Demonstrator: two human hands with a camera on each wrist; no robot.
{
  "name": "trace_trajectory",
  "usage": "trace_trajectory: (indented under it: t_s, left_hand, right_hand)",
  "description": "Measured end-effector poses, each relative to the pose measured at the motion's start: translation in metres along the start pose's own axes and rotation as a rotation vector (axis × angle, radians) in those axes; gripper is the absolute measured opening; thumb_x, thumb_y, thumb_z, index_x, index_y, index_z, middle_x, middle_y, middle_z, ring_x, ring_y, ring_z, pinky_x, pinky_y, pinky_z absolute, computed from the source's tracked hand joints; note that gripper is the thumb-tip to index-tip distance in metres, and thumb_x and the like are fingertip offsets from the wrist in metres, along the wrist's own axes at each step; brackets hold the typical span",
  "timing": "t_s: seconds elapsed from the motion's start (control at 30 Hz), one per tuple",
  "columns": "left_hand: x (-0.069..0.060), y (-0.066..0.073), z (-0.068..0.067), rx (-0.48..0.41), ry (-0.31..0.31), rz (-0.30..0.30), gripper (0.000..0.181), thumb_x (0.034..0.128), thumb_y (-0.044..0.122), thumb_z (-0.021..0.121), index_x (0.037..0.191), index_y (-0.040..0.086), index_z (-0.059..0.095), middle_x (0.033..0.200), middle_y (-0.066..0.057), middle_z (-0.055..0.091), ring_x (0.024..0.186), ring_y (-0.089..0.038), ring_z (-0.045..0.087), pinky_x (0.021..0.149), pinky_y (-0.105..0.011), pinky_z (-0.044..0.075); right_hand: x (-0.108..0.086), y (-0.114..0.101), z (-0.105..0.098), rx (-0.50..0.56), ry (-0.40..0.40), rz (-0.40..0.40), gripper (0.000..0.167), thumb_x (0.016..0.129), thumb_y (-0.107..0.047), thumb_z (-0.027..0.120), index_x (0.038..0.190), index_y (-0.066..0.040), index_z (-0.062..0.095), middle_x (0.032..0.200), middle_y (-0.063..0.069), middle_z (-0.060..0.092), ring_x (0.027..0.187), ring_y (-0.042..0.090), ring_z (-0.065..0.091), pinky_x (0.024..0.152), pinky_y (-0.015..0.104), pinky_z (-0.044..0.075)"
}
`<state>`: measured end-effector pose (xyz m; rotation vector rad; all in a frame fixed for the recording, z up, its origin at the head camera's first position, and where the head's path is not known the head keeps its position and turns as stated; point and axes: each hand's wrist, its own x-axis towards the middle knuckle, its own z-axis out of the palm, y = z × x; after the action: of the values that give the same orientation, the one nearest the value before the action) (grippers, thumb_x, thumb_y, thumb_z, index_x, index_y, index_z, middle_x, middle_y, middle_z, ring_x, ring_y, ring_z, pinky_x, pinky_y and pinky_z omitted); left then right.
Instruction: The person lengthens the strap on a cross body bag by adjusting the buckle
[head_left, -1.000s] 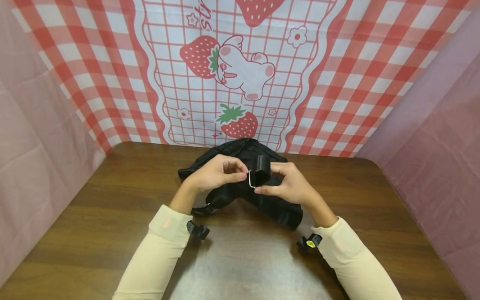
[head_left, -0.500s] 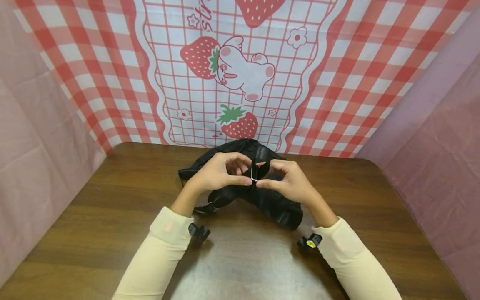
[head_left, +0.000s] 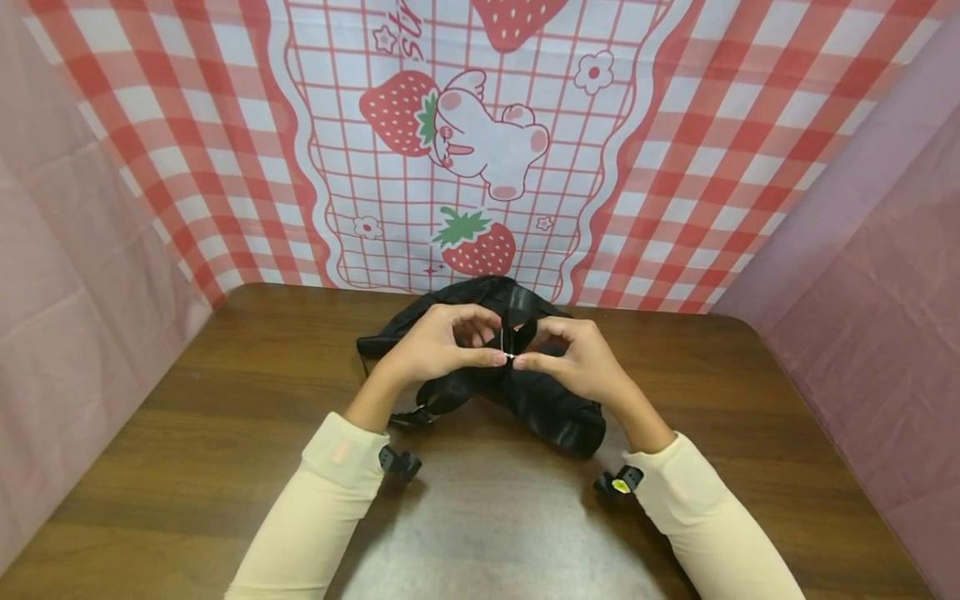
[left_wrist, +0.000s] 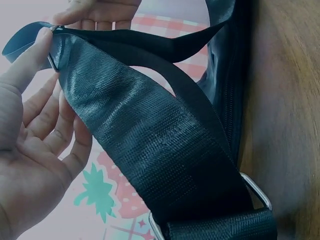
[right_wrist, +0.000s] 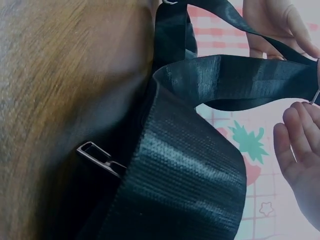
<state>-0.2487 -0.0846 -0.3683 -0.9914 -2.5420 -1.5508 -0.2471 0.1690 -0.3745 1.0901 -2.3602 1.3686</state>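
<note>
A black bag (head_left: 558,421) lies on the table near the back cloth, its strap (left_wrist: 125,110) raised in a loop. Both hands meet at a thin metal slider buckle (left_wrist: 53,63) threaded on that strap. My left hand (head_left: 438,342) pinches the buckle and strap edge, thumb on top and fingers curved behind. From the other side, my right hand (head_left: 577,354) holds the strap at the same buckle, its thumb tip close to the left one. A wider strap section runs through a metal ring (left_wrist: 257,191) in the left wrist view. The fingertips behind the strap are partly hidden.
The wooden table (head_left: 480,525) stretches in front of the bag. Behind stands a checked strawberry cloth (head_left: 480,150), with pink cloth walls on both sides. A metal zipper pull (right_wrist: 100,159) shows beside the strap in the right wrist view.
The left hand has shifted slightly right, bringing both thumbs together at the buckle. The buckle has tipped from upright to nearly flat, and the strap loop above it has narrowed.
</note>
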Motion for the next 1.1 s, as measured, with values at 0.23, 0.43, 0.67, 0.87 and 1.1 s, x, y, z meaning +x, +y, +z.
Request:
trace_trajectory:
  t_s: [0.23, 0.43, 0.67, 0.87, 1.1]
  left_hand:
    - [0.001, 0.002, 0.000, 0.024, 0.000, -0.002, 0.045, 0.0844, 0.031, 0.087, 0.121, 0.010, 0.071, 0.097, 0.001, 0.068, 0.085, -0.017, 0.064, 0.077, -0.035, 0.055]
    - [0.002, 0.002, 0.000, 0.046, -0.007, -0.020, 0.049, 0.0833, 0.032, 0.088, 0.123, 0.008, 0.071, 0.097, 0.001, 0.069, 0.087, -0.017, 0.064, 0.079, -0.035, 0.055]
    - [0.000, 0.002, 0.001, 0.087, -0.020, 0.010, 0.050, 0.0860, 0.034, 0.085, 0.125, 0.007, 0.069, 0.099, 0.002, 0.068, 0.088, -0.015, 0.063, 0.081, -0.034, 0.055]
    - [0.000, 0.001, 0.003, 0.118, -0.019, 0.082, 0.042, 0.0901, 0.033, 0.081, 0.123, 0.009, 0.068, 0.099, 0.002, 0.065, 0.087, -0.014, 0.061, 0.080, -0.033, 0.054]
    - [-0.001, -0.001, 0.002, 0.111, 0.008, 0.105, 0.037, 0.0925, 0.031, 0.078, 0.119, 0.008, 0.066, 0.100, 0.001, 0.065, 0.089, -0.013, 0.061, 0.081, -0.034, 0.053]
  right_hand:
    - [0.002, -0.021, -0.001, -0.005, 0.008, 0.005, 0.018, 0.077, 0.006, 0.085, 0.085, -0.001, 0.071, 0.081, 0.009, 0.072, 0.077, 0.016, 0.067, 0.070, 0.027, 0.055]
    - [0.000, 0.000, 0.001, 0.024, 0.019, -0.010, 0.020, 0.078, -0.002, 0.088, 0.085, -0.010, 0.072, 0.082, -0.002, 0.072, 0.077, 0.013, 0.067, 0.070, 0.029, 0.056]
    - [0.000, 0.000, 0.002, 0.024, 0.025, -0.008, 0.021, 0.076, -0.001, 0.089, 0.084, -0.009, 0.071, 0.081, 0.001, 0.072, 0.076, 0.014, 0.067, 0.069, 0.023, 0.054]
    - [0.000, 0.000, 0.000, 0.020, -0.016, 0.001, 0.019, 0.079, -0.004, 0.088, 0.085, -0.012, 0.071, 0.082, -0.001, 0.072, 0.075, 0.015, 0.067, 0.068, 0.026, 0.055]
    - [0.000, 0.001, 0.000, 0.002, -0.122, 0.050, 0.024, 0.081, -0.012, 0.089, 0.099, -0.009, 0.074, 0.091, 0.000, 0.073, 0.085, 0.015, 0.069, 0.077, 0.045, 0.058]
